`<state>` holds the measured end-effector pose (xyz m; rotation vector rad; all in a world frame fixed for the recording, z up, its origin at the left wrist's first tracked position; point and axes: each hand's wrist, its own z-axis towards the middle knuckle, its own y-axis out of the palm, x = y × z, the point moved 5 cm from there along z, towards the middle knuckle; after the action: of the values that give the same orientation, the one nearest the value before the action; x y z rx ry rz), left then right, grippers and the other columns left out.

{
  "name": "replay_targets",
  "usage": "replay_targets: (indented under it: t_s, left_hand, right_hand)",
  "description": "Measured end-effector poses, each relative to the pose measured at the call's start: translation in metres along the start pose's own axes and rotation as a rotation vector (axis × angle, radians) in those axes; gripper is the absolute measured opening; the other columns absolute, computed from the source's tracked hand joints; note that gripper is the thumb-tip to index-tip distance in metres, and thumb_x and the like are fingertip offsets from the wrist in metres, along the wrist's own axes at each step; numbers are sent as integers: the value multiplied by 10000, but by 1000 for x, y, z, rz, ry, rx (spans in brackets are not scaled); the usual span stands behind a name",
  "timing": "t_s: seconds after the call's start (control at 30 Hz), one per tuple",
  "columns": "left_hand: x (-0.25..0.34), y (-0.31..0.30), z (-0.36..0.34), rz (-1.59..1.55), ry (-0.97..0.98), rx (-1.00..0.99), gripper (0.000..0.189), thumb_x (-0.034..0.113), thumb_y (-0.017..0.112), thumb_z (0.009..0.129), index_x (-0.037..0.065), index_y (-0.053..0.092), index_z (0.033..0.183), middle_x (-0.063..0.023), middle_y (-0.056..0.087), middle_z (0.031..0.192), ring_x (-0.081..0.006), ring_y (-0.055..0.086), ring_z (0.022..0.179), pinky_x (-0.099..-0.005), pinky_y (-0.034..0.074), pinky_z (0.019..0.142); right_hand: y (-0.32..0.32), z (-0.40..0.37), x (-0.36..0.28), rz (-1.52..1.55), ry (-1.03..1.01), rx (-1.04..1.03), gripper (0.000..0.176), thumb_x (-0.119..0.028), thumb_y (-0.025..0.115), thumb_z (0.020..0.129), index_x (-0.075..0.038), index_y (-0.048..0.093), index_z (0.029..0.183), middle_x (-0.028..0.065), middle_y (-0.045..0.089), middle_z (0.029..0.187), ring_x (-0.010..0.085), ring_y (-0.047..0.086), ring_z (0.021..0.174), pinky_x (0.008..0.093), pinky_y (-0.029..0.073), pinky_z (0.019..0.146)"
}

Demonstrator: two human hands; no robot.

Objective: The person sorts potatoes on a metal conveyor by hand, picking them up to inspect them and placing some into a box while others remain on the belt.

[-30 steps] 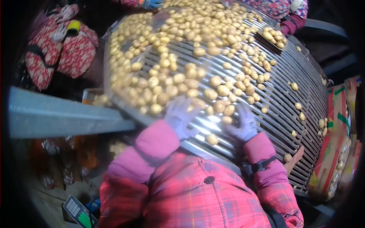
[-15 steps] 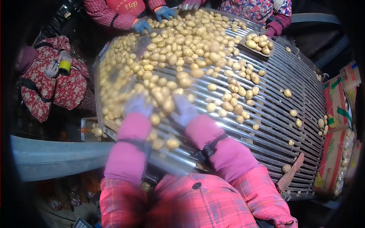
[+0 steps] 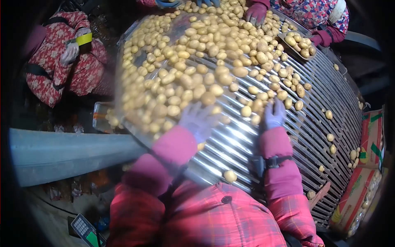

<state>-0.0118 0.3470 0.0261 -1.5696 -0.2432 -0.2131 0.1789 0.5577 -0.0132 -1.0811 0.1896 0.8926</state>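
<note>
Potatoes (image 3: 177,78) lie in a thick heap over the left and far side of a slatted metal table. My left hand (image 3: 199,120), in a pale purple glove, is open at the near edge of this heap, its fingers spread against the potatoes and slightly blurred. My right hand (image 3: 274,115), in a matching glove, reaches forward over the bars. Its fingers are stretched out and touch or nearly touch a small cluster of potatoes (image 3: 259,103). Neither hand visibly grips a potato. One single potato (image 3: 230,176) rests close to my jacket.
Metal bars (image 3: 312,111) stretch right with scattered potatoes. A co-worker's maroon glove (image 3: 256,14) is at the far side, beside a full scoop-like tray (image 3: 297,46). Printed cartons (image 3: 354,199) stand right. A grey beam (image 3: 74,154), a keypad device (image 3: 84,228) and another person (image 3: 68,61) are left.
Both my hands have moved right, the right one farther forward over the bars. The view has shifted. A co-worker's maroon glove now reaches further over the far potatoes.
</note>
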Motion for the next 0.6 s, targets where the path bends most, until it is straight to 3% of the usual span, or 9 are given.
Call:
replay_targets:
  t_s: [0.03, 0.07, 0.13, 0.2, 0.4, 0.47, 0.5, 0.57, 0.6]
  left_hand:
    - [-8, 3, 2, 107, -35, 22, 606, 392, 594, 757, 221, 460, 1323, -100, 366, 1388, -362, 328, 1260, -551, 293, 960]
    - [-18, 5, 6, 217, -71, 49, 615, 407, 591, 767, 231, 442, 1337, -84, 355, 1404, -357, 317, 1274, -553, 279, 983]
    - [-33, 9, 14, 230, -87, 105, 654, 407, 615, 760, 241, 408, 1358, -54, 343, 1418, -347, 320, 1271, -563, 255, 1009]
    - [-49, 9, 25, 177, -135, 78, 689, 376, 637, 751, 217, 384, 1372, -50, 373, 1403, -345, 346, 1260, -553, 265, 1005]
    - [-103, 0, 44, 97, -287, 138, 558, 301, 621, 769, 98, 486, 1271, -108, 500, 1237, -321, 440, 1168, -507, 321, 960]
    - [-114, -4, 41, 176, -281, 271, 512, 270, 621, 766, 84, 512, 1231, -130, 518, 1200, -322, 454, 1148, -483, 342, 946]
    - [-118, -4, 38, 200, -285, 321, 482, 250, 625, 762, 73, 533, 1201, -142, 531, 1176, -327, 467, 1130, -470, 357, 934]
    - [-113, -3, 22, 263, -248, 311, 460, 233, 632, 754, 63, 551, 1174, -156, 537, 1161, -343, 482, 1106, -474, 364, 926]
    - [-93, -18, 18, 212, -258, 342, 432, 207, 636, 739, 50, 571, 1136, -176, 541, 1137, -368, 498, 1068, -484, 374, 909]
  right_hand:
    - [20, 2, -9, 99, -45, 120, 337, -222, 605, 797, -26, 580, 1070, 198, 583, 1010, 375, 559, 925, 441, 445, 827]
    - [27, 11, -32, 187, 19, -31, 301, -203, 610, 781, -33, 577, 1028, 206, 567, 964, 376, 557, 873, 453, 451, 781]
    - [53, 16, -63, 170, -188, 147, 315, -214, 631, 753, -40, 567, 1008, 207, 542, 989, 387, 549, 825, 473, 449, 730]
    - [80, 21, -87, 105, -151, 155, 377, -245, 640, 738, -50, 575, 1054, 228, 504, 1085, 402, 536, 869, 477, 443, 768]
    - [131, 58, -142, 128, -316, 21, 482, -310, 624, 742, -43, 533, 1133, 241, 508, 1080, 383, 509, 965, 455, 418, 831]
    - [151, 64, -154, 398, -273, -200, 495, -318, 606, 759, -16, 511, 1140, 239, 522, 1046, 376, 516, 949, 439, 421, 837]
    - [161, 71, -146, 619, -129, -464, 536, -362, 587, 806, -2, 492, 1191, 211, 553, 1069, 331, 538, 990, 416, 422, 875]
    - [119, 82, -131, 931, 228, -672, 471, -208, 594, 867, -58, 464, 1295, 139, 558, 1122, 203, 508, 1133, 336, 435, 909]
    - [113, 90, -107, 1114, 314, -680, 442, -114, 599, 853, -86, 485, 1279, 123, 549, 1097, 172, 562, 1034, 296, 475, 831]
